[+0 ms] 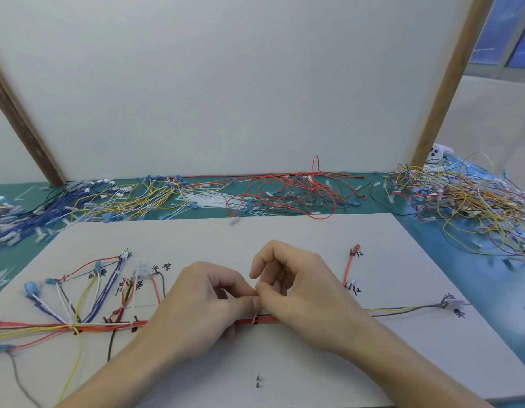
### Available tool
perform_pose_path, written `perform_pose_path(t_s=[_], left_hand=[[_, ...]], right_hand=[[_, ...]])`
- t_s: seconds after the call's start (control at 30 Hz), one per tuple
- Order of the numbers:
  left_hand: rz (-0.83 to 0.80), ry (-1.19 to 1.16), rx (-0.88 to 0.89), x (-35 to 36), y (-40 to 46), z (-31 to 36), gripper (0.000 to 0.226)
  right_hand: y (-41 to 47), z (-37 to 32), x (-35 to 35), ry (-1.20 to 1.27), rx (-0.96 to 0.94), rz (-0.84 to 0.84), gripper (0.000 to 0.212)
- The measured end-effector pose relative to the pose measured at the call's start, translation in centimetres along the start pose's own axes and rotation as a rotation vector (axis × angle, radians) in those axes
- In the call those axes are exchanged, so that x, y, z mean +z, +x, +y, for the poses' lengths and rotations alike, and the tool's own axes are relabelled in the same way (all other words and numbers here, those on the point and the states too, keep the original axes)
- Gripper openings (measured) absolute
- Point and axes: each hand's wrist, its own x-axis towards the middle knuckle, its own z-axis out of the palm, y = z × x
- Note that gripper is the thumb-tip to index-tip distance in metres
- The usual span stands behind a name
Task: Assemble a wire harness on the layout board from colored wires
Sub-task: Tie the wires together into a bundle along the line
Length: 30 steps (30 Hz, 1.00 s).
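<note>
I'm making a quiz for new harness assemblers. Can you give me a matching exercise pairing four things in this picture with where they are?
Things:
1. white cable ties
2. loose red wires
3. yellow-orange tangle
4. wire bundle

Places:
A. far right of the table
B. on the layout board, under both hands
C. behind the board, centre-left
D. behind the board, centre-right

Pairs: 1-C, 2-D, 3-A, 4-B

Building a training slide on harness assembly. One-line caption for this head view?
Both hands, left hand and right hand, pinch a white cable tie around the wire bundle on the layout board.
</note>
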Motion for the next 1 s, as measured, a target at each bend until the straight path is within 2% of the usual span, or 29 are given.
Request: perform_pose_path(t_s=[0.17,0.3,0.53,0.77,1.0], left_hand=[[0.019,0.038,0.002,-0.1,-0.2,0.0,0.015],[0.038,0.082,0.059,0.0,-0.3,-0.1,0.003],[-0.048,-0.008,0.012,-0.6,-0.2,-0.2,0.019],[-0.061,0.028,0.024,-0.8,-0.2,-0.3,0.031],[-0.116,0.058,0.018,-1.2,-0.3,-0.1,0.031]], right_hand=[[0.1,-0.2,-0.2,0.04,-0.039,0.102,0.028],[0.1,-0.2,-0.2,0.081,0.038,0.055,0.025],[0.3,0.2,-0.4,0.01,0.105,-0.004,0.009],[0.1,0.2,-0.3,-0.038,0.066,-0.016,0.012],[0.1,0.4,-0.1,-0.043,0.049,-0.003,0.011]])
